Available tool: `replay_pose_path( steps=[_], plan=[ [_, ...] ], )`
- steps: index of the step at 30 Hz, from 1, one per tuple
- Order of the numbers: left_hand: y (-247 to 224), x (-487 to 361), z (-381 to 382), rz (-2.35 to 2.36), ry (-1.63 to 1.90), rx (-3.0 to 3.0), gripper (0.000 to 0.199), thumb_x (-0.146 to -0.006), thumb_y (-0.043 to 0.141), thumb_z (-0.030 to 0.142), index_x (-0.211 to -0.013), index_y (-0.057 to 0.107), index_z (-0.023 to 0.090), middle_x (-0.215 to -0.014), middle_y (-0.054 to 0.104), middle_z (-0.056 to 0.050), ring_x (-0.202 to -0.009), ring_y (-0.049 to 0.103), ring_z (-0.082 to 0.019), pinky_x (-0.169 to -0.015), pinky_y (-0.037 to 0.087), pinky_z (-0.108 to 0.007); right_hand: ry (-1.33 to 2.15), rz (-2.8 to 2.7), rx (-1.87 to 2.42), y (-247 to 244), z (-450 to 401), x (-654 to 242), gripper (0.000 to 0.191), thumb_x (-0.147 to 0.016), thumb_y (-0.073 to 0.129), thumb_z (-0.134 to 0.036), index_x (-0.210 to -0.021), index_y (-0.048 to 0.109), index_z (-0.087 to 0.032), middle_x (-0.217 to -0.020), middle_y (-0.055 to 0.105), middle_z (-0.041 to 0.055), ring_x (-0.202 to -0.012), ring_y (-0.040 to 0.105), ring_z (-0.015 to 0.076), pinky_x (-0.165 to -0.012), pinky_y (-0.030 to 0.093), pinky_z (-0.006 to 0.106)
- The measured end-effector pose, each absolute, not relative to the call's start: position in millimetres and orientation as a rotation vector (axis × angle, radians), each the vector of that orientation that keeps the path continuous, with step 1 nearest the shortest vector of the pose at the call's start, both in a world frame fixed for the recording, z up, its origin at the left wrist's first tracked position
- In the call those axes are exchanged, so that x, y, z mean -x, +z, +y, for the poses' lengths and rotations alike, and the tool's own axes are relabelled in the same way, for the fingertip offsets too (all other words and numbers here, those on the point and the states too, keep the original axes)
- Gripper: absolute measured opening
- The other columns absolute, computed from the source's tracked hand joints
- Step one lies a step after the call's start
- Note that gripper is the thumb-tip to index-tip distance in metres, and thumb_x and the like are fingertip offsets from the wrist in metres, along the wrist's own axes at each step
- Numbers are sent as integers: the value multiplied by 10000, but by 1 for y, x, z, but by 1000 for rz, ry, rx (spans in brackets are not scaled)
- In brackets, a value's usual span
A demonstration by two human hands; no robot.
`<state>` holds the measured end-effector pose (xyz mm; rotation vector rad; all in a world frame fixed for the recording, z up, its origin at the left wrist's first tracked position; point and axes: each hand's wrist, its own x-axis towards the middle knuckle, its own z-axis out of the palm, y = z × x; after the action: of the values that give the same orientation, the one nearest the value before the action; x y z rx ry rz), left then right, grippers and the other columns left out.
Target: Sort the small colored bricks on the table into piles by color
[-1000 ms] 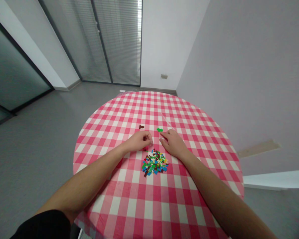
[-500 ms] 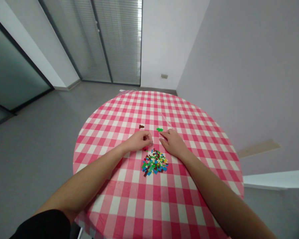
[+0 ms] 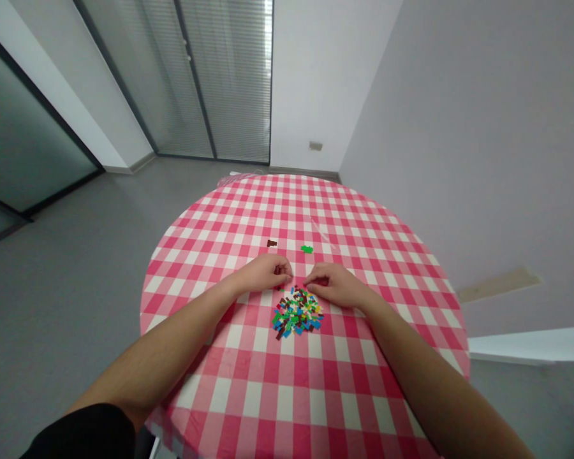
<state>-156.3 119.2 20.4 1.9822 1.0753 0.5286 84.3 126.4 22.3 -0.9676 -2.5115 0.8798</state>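
A heap of small coloured bricks [image 3: 297, 312] in blue, green, brown, white and yellow lies on the checked tablecloth [image 3: 249, 398]. At the heap's far left edge is my left hand [image 3: 269, 272], its fingers curled together; anything between them is too small to make out. My right hand [image 3: 332, 284] is at the far right edge of the heap, thumb and index finger pinched close to the bricks, their contents not visible. Beyond the hands lie a flat green piece [image 3: 307, 249] and, to its left, a dark brown piece [image 3: 272, 243].
The round table has a red and white cloth. Crumpled clear plastic [image 3: 236, 178] lies at its far edge. A glass partition with blinds [image 3: 234, 83] stands behind, and a grey wall [image 3: 497, 140] rises on the right.
My right hand has moved back from the green piece towards the heap, and its fingers have come together. The left hand has barely moved.
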Motion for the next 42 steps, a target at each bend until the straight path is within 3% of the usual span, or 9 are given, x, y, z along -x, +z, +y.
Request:
replay_pose_path(
  steps=[10, 32, 42],
  plan=[
    [25, 161, 119, 1041, 453, -2037, 128, -765, 684, 291, -818, 700, 176, -706, 677, -13, -618, 581, -133, -554, 394, -230, 916, -2609, 923, 27, 124, -89, 186, -843, 628, -209, -963, 767, -240, -869, 705, 34, -793, 634, 155, -724, 489, 275],
    [28, 160, 118, 1064, 400, -2009, 143, -761, 645, 268, -788, 708, 143, -713, 686, -26, -627, 581, -135, -575, 395, -242, 798, -2669, 923, 31, 117, -80, 79, -832, 669, -207, -838, 743, -181, -823, 693, 60, -772, 616, 174, -703, 460, 284],
    [22, 159, 119, 1055, 435, -1992, 150, -778, 632, 278, -791, 709, 149, -710, 691, -24, -633, 593, -129, -577, 407, -227, 924, -2467, 1022, 22, 119, -80, 106, -758, 605, -162, -766, 709, -177, -715, 689, 25, -616, 595, 140, -582, 435, 245]
  ],
)
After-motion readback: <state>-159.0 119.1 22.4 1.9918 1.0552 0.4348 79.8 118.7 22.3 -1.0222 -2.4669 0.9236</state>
